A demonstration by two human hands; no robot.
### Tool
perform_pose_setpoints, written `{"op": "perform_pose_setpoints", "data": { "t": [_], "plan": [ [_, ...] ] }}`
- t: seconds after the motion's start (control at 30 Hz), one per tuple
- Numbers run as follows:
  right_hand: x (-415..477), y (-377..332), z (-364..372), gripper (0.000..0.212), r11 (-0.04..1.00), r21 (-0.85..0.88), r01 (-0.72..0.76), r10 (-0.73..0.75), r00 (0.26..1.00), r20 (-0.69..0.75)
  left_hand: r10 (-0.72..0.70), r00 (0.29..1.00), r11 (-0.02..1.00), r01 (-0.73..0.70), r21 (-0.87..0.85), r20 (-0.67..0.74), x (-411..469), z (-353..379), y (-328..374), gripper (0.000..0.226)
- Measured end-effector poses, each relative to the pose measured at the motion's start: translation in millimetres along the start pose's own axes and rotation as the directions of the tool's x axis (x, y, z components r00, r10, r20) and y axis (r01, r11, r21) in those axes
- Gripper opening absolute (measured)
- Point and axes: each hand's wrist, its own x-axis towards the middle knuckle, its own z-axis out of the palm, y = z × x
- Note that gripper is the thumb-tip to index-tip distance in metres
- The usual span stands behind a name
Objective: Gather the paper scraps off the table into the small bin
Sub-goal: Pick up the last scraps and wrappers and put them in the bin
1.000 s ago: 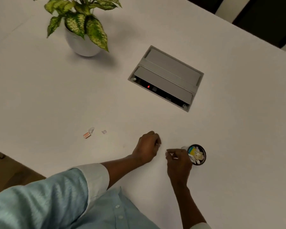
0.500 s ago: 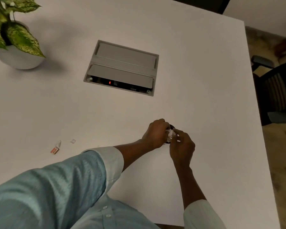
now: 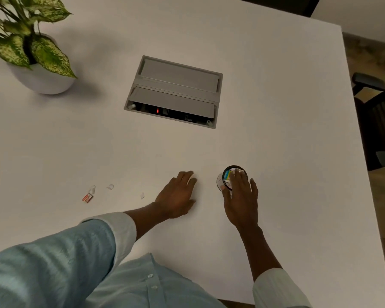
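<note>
Up close, a pale blue sleeve (image 3: 53,263) fills the lower left corner, cut off by the frame edge. Past it the left hand (image 3: 178,194) lies palm-down on the white table (image 3: 276,107), its fingers nearly straight and close together. Something small and white (image 3: 191,180) shows at their tips, too blurred to name. Just to its right, the right hand (image 3: 240,196) rests over the small bin (image 3: 221,180), fingers spread across the black-rimmed mouth and thumb against the clear wall. Whether it clasps the bin I cannot tell. A blue-and-yellow scrap (image 3: 226,174) shows inside; any print on it is unreadable. Left of the hands four scraps lie apart on the table: three white (image 3: 142,195) (image 3: 110,186) (image 3: 93,188) and one orange-striped scrap (image 3: 87,198), its marking too small to read. Farther off sits a grey cable box (image 3: 173,92) showing a red light, then a potted plant (image 3: 31,52) and a dark chair (image 3: 376,107), both cropped.
</note>
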Motion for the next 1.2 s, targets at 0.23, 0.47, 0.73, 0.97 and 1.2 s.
{"op": "perform_pose_setpoints", "data": {
  "t": [0.23, 0.47, 0.73, 0.97, 1.2],
  "plan": [
    [-2.8, 6.4, 16.3, 0.065, 0.99, -0.138, 0.029, -0.016, 0.995, 0.094, -0.064, 0.975, 0.983, 0.025, 0.181, 0.213, -70.4, 51.0, -51.4, 0.115],
    [3.7, -7.2, 5.9, 0.042, 0.998, -0.052, 0.027, -0.031, 0.996, -0.079, -0.107, 0.965, 0.988, 0.078, 0.131, 0.238, -70.0, 51.3, -50.8, 0.102],
    [-5.9, -69.7, 14.1, 0.033, 0.968, 0.217, 0.126, -0.104, 0.989, -0.108, -0.141, 0.972, 0.984, 0.159, -0.085, 0.189, -101.8, 41.4, -66.9, 0.054],
    [1.2, -142.6, 66.7, 0.027, 0.896, 0.301, 0.325, -0.39, 0.901, 0.189, -0.243, 0.966, 0.963, 0.251, -0.098, 0.086, -198.2, 77.5, -97.3, 0.074],
    [13.1, -201.9, 108.5, 0.036, 0.862, 0.214, 0.46, -0.507, 0.756, 0.414, -0.534, 0.845, 0.839, 0.533, -0.109, 0.026, -243.8, 88.7, -116.9, 0.117]
  ]
}}
